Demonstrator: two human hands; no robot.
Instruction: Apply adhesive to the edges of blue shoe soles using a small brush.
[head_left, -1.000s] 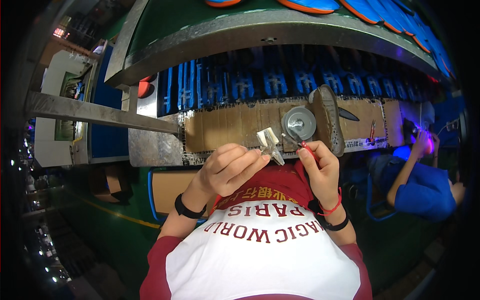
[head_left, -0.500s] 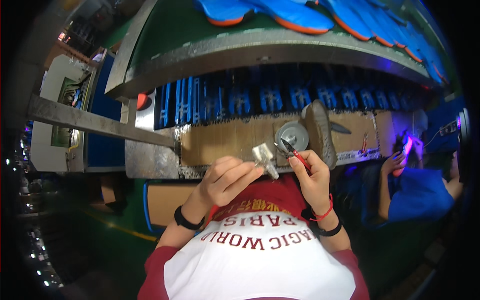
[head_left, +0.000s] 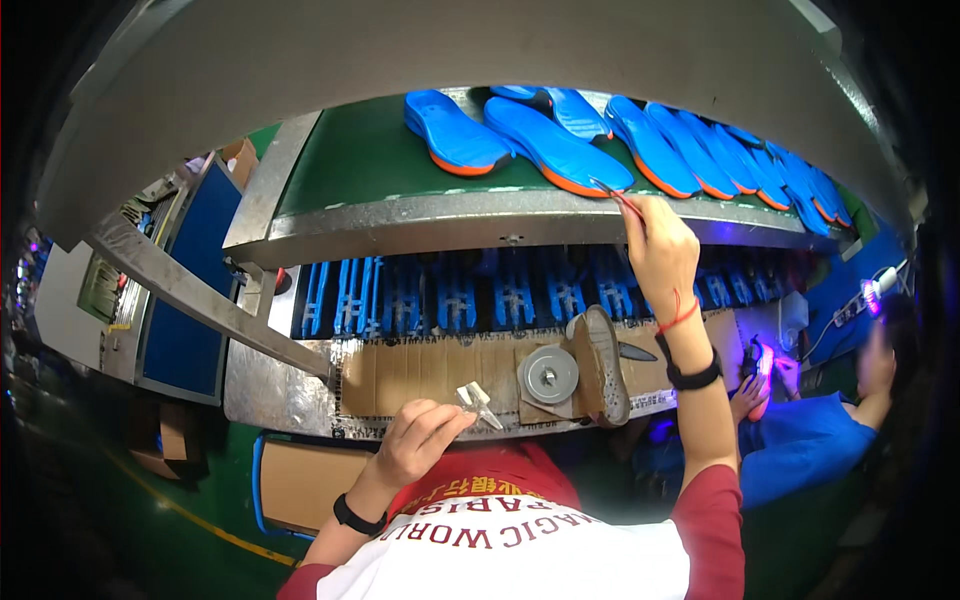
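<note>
My left hand (head_left: 415, 445) is closed near the table's front edge, its fingertips pinching a small clear plastic piece with white blocks (head_left: 476, 402); its exact kind is unclear. Far forward, my right hand (head_left: 662, 250) grips red-handled nippers (head_left: 624, 197). Their dark tips are over the front end of a blue insole with an orange underside (head_left: 550, 145), and whether they touch it I cannot tell. The insole lies on the green conveyor belt (head_left: 340, 165).
More blue insoles (head_left: 455, 130) line the belt. Below are blue racks (head_left: 455, 300), a round grey dish (head_left: 537, 391), a grey-brown shoe-shaped piece (head_left: 600, 365) and cardboard (head_left: 420, 372) on the table. A metal bar (head_left: 200, 285) crosses at left. At right, a blue-clad co-worker (head_left: 800, 450) handles something.
My right hand has moved from beside the left, over the table, forward to the insole on the belt, carrying the nippers. My left hand keeps its pinch. The view has tilted up.
</note>
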